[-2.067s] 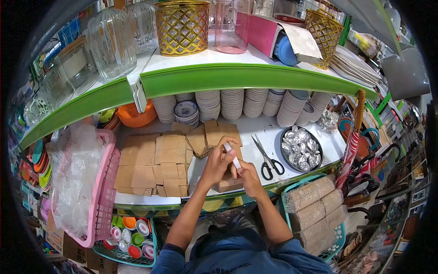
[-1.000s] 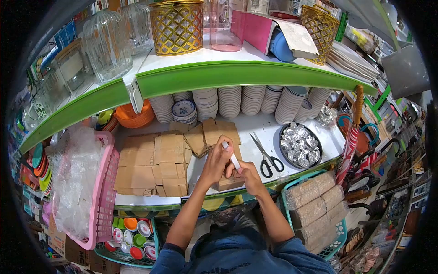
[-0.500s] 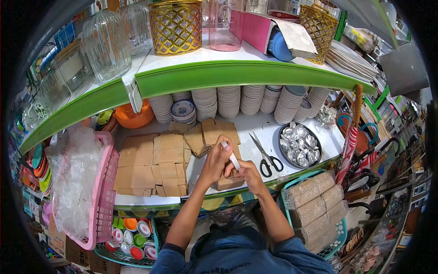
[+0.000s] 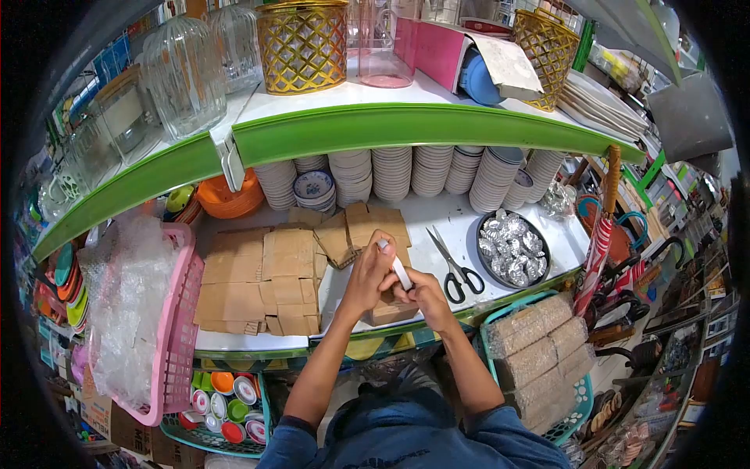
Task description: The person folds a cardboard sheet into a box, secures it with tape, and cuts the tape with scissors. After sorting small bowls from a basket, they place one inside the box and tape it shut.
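Nearest, the person's blue sleeves lead up to both hands, which meet over the near edge of the white shelf (image 4: 437,223). The left hand (image 4: 366,273) is curled shut around the upper end of a slim white tool (image 4: 399,271), perhaps a marker or small cutter, while the right hand (image 4: 422,298) closes its fingers on the lower end. Just under them a small cardboard box (image 4: 393,313) sits at the shelf's near edge. By the look of it, the tool is only being readied; nothing shows on the box yet, though the hands hide much of it.

Left of the hands lie flat cardboard pieces (image 4: 262,281), loose and unassembled. Right of them rest scissors (image 4: 455,270), untouched, and farther right a dark tray of foil-wrapped items (image 4: 512,250). At the far back stand stacks of small bowls (image 4: 391,173).
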`<move>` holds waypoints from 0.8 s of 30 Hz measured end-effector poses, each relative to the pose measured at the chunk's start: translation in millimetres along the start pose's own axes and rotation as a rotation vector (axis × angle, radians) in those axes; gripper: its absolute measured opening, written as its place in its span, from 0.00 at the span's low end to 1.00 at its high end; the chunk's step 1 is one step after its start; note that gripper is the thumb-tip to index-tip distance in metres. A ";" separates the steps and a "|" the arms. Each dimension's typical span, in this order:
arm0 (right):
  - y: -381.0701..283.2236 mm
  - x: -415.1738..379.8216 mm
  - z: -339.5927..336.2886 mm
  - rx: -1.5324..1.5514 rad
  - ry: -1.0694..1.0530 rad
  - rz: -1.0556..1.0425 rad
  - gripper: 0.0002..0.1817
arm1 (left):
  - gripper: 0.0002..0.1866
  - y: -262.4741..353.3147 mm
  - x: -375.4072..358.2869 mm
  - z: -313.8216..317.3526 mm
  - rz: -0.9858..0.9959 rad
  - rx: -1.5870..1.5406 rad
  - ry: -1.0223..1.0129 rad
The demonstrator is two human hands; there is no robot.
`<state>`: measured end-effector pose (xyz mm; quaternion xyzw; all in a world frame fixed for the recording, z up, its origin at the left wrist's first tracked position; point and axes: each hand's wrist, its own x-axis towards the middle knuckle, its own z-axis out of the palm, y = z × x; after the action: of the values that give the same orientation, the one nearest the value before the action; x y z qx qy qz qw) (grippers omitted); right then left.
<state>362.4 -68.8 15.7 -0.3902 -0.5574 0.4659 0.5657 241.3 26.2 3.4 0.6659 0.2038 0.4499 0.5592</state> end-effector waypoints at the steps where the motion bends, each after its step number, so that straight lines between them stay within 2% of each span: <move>1: -3.8 0.2 0.6 0.028 -0.001 -0.002 0.21 | 0.21 1.3 0.4 -0.2 0.001 0.000 -0.001; 5: -12.8 -2.8 -3.3 0.044 0.060 0.003 0.19 | 0.22 7.9 0.2 -2.9 -0.093 0.027 -0.015; 7: -18.1 -3.7 -8.8 -0.327 0.168 -0.187 0.23 | 0.22 9.4 0.3 -2.5 -0.106 0.040 -0.016; 9: -30.0 -6.2 -13.5 -0.363 0.190 -0.204 0.23 | 0.22 10.5 0.1 -0.6 -0.107 0.164 -0.020; 11: -37.8 -9.4 -21.5 -0.663 0.172 -0.309 0.20 | 0.22 13.1 -0.2 0.4 -0.101 0.158 -0.013; 12: -40.4 -9.8 -23.1 -0.758 0.204 -0.347 0.15 | 0.23 13.8 -0.4 0.7 -0.097 0.154 -0.003; 13: -41.9 -9.0 -26.3 -0.759 0.203 -0.347 0.15 | 0.23 11.5 0.3 0.7 -0.096 0.154 -0.003; 15: -44.4 -8.3 -32.8 -1.021 0.175 -0.656 0.13 | 0.23 5.4 2.4 0.8 -0.053 0.201 0.020; 21: -52.5 -14.4 -33.6 -1.277 0.174 -0.743 0.12 | 0.22 10.7 3.1 4.4 -0.068 0.249 0.039; 24: -56.8 -14.7 -32.7 -1.283 0.171 -0.738 0.10 | 0.22 14.3 3.9 6.2 -0.053 0.319 0.048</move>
<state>401.0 -95.3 63.9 -0.4662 -0.7688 -0.2031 0.3877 245.0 21.6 18.3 0.7298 0.3034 0.4127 0.4528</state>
